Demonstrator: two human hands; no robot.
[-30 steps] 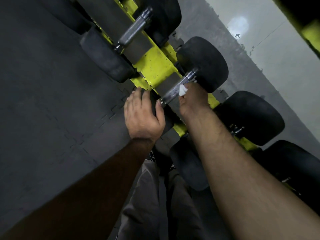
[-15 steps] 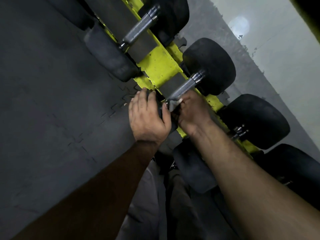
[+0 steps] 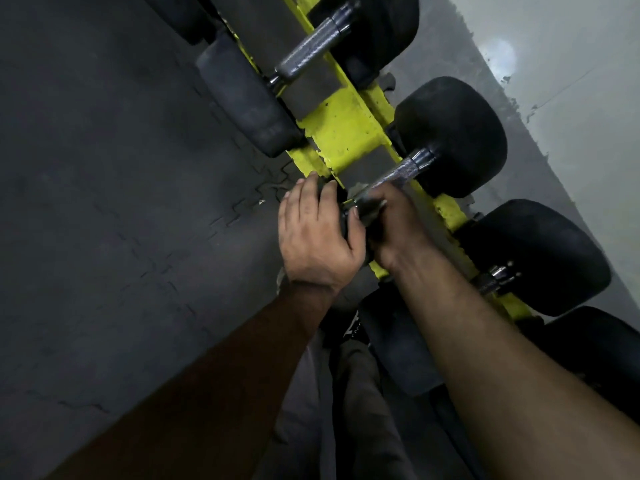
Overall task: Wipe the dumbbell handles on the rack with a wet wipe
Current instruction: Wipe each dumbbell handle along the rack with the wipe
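Note:
A black dumbbell lies across the yellow rack, its knurled metal handle running from the far head down to my hands. My right hand is wrapped round the near end of that handle with a wet wipe under the fingers, only a greyish scrap of it showing. My left hand grips the near head of the same dumbbell, which it mostly hides.
A second dumbbell with a bare knurled handle lies further up the rack. More black dumbbells sit to the lower right. Dark rubber floor tiles lie to the left, a pale wall to the right. My trouser legs are below.
My right hand has slid with the wipe down the handle from its far end to its near end, next to my left hand. The left hand has kept its hold.

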